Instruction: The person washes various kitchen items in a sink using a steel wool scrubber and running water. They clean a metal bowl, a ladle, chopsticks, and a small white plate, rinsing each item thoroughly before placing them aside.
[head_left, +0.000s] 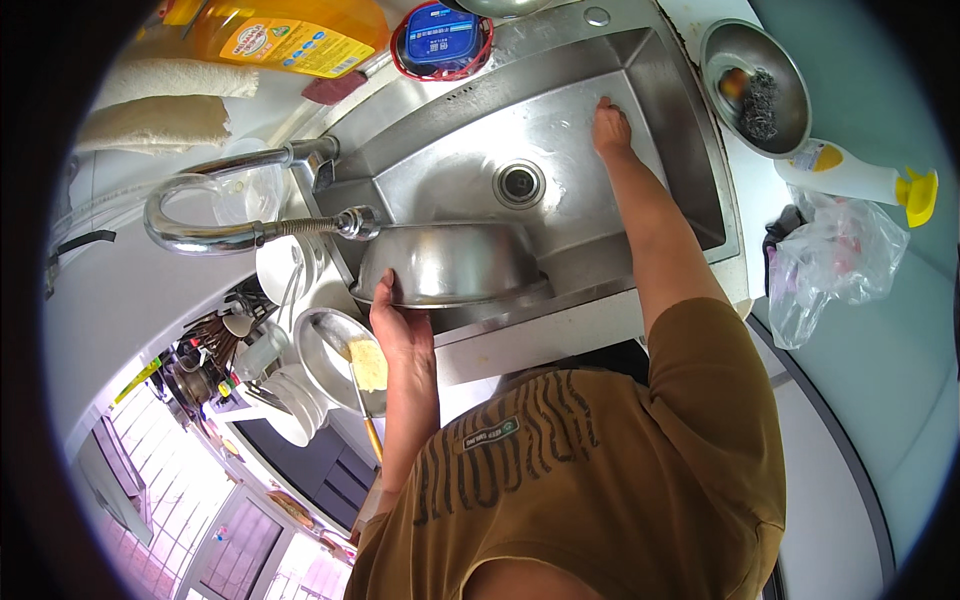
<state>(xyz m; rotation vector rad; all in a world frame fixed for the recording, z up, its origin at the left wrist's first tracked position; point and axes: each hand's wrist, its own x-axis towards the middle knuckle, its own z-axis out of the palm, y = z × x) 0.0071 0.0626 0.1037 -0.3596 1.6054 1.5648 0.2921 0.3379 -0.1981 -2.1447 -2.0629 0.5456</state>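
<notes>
A large stainless steel basin (457, 262) stands tilted on its side in the near left part of the steel sink (450, 165). My left hand (397, 319) grips the basin's rim, thumb on its outer wall and the fingers hidden behind it. To the right, my right hand (612, 129) touches or hovers just over the sink floor, its fingers curled; whether anything small is inside them I cannot tell. The round drain (518, 184) lies between the hands. The chrome faucet (202, 240) reaches in from the left, its spout end (360, 223) by the basin.
On the right are a steel bowl (795, 97) with a steel wool scrubber (761, 105), a spray bottle (840, 172) and a plastic bag (840, 247). A pan (307, 337) and stacked white bowls (281, 274) stand left. A detergent jug (292, 30) and red basket (489, 45) line the back.
</notes>
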